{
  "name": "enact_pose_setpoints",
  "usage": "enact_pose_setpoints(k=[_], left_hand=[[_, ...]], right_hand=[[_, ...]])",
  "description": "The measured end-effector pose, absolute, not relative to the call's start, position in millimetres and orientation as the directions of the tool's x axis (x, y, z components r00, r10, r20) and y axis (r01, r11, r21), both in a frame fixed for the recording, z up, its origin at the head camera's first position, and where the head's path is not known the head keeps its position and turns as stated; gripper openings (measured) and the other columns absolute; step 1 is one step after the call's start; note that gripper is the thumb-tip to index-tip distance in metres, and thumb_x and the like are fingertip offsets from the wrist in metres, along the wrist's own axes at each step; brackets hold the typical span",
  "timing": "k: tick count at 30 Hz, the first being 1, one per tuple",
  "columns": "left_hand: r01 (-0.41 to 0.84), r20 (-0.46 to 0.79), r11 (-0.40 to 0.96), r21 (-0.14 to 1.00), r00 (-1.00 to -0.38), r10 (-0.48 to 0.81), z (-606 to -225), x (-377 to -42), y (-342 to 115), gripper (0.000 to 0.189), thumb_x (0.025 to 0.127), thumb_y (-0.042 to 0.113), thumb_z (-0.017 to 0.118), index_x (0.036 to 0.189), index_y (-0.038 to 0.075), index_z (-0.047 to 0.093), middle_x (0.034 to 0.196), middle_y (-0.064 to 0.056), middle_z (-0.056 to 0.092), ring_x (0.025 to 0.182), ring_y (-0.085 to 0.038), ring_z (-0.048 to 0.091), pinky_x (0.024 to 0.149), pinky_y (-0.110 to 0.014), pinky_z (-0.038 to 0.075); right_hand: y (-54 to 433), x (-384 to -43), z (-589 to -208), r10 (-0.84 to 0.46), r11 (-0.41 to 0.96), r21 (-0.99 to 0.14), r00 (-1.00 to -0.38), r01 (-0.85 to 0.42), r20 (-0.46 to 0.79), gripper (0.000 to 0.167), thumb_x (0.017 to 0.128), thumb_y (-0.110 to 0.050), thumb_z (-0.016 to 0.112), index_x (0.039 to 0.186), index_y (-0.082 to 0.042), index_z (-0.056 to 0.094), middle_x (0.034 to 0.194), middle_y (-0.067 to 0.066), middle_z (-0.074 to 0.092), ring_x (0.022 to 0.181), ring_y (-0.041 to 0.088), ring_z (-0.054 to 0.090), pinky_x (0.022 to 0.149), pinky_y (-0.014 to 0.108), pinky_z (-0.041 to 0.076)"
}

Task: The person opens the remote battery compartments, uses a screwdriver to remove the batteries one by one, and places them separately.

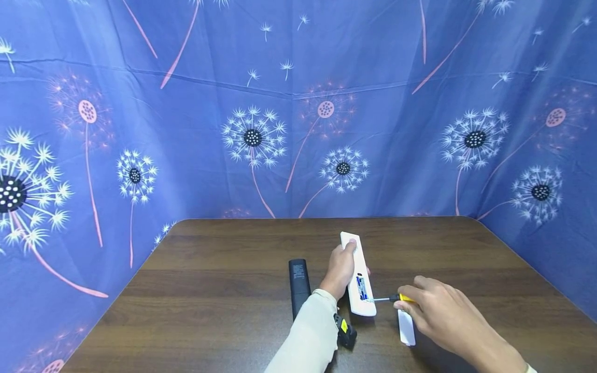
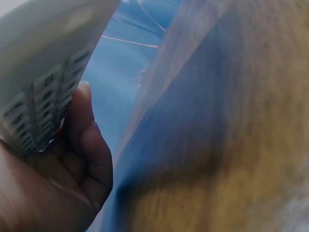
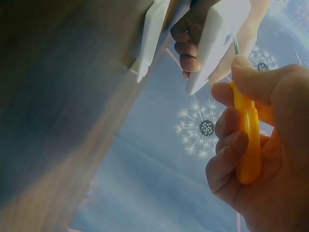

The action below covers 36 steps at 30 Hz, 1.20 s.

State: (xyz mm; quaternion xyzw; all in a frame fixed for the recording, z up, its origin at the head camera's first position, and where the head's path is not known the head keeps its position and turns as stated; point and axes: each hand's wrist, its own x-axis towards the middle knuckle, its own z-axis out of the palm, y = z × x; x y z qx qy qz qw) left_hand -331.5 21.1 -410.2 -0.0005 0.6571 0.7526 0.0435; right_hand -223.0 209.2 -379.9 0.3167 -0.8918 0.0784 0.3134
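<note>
My left hand (image 1: pixel 339 269) grips a white remote control (image 1: pixel 358 261), its back turned up and the battery compartment uncovered. Blue batteries (image 1: pixel 361 288) lie inside that compartment. In the left wrist view, rows of buttons (image 2: pixel 47 96) show on the remote's underside, with curled fingers beside them. A screwdriver (image 3: pixel 248 140) with a yellow handle is held in my right hand (image 1: pixel 443 311), fingers wrapped around the handle. Its thin metal shaft points left, the tip at the lower end of the battery compartment. Partly under the right hand in the head view is a white battery cover (image 1: pixel 407 331).
A black remote (image 1: pixel 299 282) lies on the brown wooden table (image 1: pixel 210 290), left of the white one and partly hidden by the left sleeve. Blue cloth (image 1: pixel 186 129) with dandelion prints hangs behind the table and along its sides.
</note>
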Motion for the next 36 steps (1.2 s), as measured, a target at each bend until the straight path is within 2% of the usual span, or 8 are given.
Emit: enact_pose_setpoints(k=[9, 18, 29, 36], left_hand=[[-0.085, -0.080, -0.099, 0.991, -0.996, 0.047, -410, -330, 19, 0.037, 0.105, 0.040, 0.042, 0.104, 0.005, 0.053, 0.068, -0.013, 0.063, 0.056, -0.020, 0.065, 0.056, -0.031, 0.052], [-0.045, -0.041, -0.087, 0.995, -0.998, 0.045, -412, -331, 20, 0.035, 0.105, 0.038, 0.043, 0.102, 0.005, 0.053, 0.063, -0.012, 0.062, 0.050, -0.018, 0.062, 0.051, -0.031, 0.051], [-0.053, -0.049, -0.085, 0.995, -0.998, 0.038, -412, -330, 21, 0.037, 0.105, 0.040, 0.042, 0.097, 0.005, 0.054, 0.061, -0.012, 0.062, 0.051, -0.018, 0.062, 0.052, -0.030, 0.050], [-0.080, -0.078, -0.094, 0.992, -0.997, 0.028, -412, -332, 21, 0.037, 0.106, 0.040, 0.042, 0.101, 0.005, 0.054, 0.066, -0.012, 0.063, 0.055, -0.019, 0.065, 0.055, -0.031, 0.052]], right_hand=[[209, -223, -382, -0.521, 0.784, 0.088, -0.575, -0.614, 0.631, 0.019, 0.074, -0.030, 0.084, 0.083, -0.028, 0.067, 0.072, -0.020, 0.031, 0.056, -0.005, 0.026, 0.045, 0.021, 0.028], [208, -224, -373, -0.502, 0.787, 0.081, -0.558, -0.612, 0.661, 0.017, 0.079, -0.030, 0.080, 0.081, -0.026, 0.064, 0.071, -0.020, 0.031, 0.055, -0.004, 0.028, 0.045, 0.024, 0.029], [208, -221, -375, -0.486, 0.800, 0.061, -0.586, -0.596, 0.649, 0.021, 0.077, -0.029, 0.083, 0.080, -0.029, 0.062, 0.070, -0.021, 0.030, 0.055, -0.005, 0.027, 0.046, 0.024, 0.028], [211, -217, -380, -0.471, 0.822, 0.054, -0.623, -0.567, 0.625, 0.021, 0.074, -0.029, 0.086, 0.082, -0.029, 0.066, 0.070, -0.022, 0.031, 0.055, -0.005, 0.028, 0.045, 0.024, 0.029]])
